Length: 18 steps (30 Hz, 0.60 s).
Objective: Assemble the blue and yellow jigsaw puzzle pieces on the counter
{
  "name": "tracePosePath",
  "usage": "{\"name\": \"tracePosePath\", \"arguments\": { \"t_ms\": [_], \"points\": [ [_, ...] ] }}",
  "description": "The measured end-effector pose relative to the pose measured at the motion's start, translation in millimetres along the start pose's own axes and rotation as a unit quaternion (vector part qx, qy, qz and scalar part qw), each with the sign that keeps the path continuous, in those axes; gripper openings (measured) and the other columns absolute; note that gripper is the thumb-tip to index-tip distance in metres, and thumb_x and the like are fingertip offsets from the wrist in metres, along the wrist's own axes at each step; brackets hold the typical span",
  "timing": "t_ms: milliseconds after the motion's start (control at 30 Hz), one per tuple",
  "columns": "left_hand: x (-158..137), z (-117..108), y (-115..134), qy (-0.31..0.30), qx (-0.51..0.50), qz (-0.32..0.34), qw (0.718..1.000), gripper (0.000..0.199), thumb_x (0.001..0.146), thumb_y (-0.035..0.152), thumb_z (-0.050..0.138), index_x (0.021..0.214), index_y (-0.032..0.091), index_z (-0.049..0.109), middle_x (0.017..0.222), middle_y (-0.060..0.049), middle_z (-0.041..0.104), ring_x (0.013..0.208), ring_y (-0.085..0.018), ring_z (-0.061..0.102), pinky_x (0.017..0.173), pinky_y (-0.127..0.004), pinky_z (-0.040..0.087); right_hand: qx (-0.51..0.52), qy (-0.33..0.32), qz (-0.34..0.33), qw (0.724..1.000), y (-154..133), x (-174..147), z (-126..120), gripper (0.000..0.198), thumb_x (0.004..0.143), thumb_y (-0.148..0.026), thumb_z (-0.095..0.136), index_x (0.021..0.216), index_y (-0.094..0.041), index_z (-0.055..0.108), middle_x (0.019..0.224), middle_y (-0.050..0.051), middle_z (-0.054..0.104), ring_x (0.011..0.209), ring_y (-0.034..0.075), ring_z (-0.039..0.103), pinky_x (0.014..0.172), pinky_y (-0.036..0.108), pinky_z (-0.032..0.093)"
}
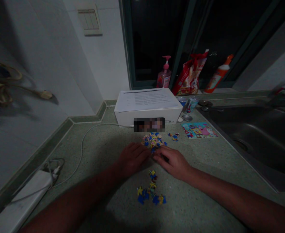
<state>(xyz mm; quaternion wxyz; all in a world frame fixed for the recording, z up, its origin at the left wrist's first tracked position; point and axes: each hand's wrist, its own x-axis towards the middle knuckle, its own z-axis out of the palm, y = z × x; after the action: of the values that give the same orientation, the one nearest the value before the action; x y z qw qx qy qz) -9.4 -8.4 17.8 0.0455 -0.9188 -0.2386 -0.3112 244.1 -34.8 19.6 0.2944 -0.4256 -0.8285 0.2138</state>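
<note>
Small jigsaw pieces [153, 139] in blue, yellow and pink lie in a loose pile on the counter, just beyond my hands. My left hand [133, 159] comes in with its fingers curled together, thumb hidden, its tips at the near edge of the pile. Opposite it, my right hand [173, 161] has thumb and index finger drawn into a pinch. The fingertips of both hands meet around a small blue jigsaw piece [153, 150], partly covered by them. Closer to me lies a group of blue and yellow pieces [152, 191], some touching or overlapping.
Behind the pile stands a white box [125, 117] with a printed sheet [147, 99] on top. A colourful picture card [199, 130] lies by the sink [232, 155] at right. Cans [191, 104] stand behind it. A white cable [81, 145] and power strip [31, 197] occupy the left.
</note>
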Motion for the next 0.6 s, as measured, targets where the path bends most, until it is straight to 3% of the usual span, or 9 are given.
{"name": "tracePosePath", "arguments": {
  "t_ms": [233,400,600],
  "points": [
    [-4.5,0.5,-0.6,0.009,0.028,0.068,0.997,0.019,0.110,0.014,0.061,0.128,0.019,0.067,0.113,-0.009,0.082,0.099,-0.023,0.075,0.086,-0.039,0.061,0.043,0.003,0.012,0.999,3.7,0.7,1.1,0.016,0.107,-0.024,0.058,0.096,-0.024,0.069,0.085,0.004,0.071,0.079,0.021,0.068,0.071,0.034,0.053],
    [-10.1,3.5,-3.0,-0.018,0.027,0.074,0.997,0.019,0.112,0.017,0.061,0.129,0.022,0.068,0.117,-0.008,0.082,0.101,-0.024,0.077,0.085,-0.039,0.061,0.077,0.006,-0.007,0.997,5.0,0.0,1.7,0.016,0.108,-0.026,0.056,0.100,-0.023,0.070,0.084,0.004,0.068,0.074,0.020,0.065,0.068,0.034,0.051],
    [-10.4,1.3,-3.6,0.016,0.029,0.089,0.995,0.023,0.111,0.017,0.062,0.133,0.020,0.067,0.117,-0.008,0.082,0.104,-0.023,0.076,0.087,-0.038,0.062,0.073,0.003,-0.014,0.997,5.3,-0.7,2.0,0.014,0.107,-0.026,0.057,0.106,-0.023,0.070,0.088,0.004,0.069,0.074,0.019,0.066,0.068,0.033,0.052]
  ]
}}
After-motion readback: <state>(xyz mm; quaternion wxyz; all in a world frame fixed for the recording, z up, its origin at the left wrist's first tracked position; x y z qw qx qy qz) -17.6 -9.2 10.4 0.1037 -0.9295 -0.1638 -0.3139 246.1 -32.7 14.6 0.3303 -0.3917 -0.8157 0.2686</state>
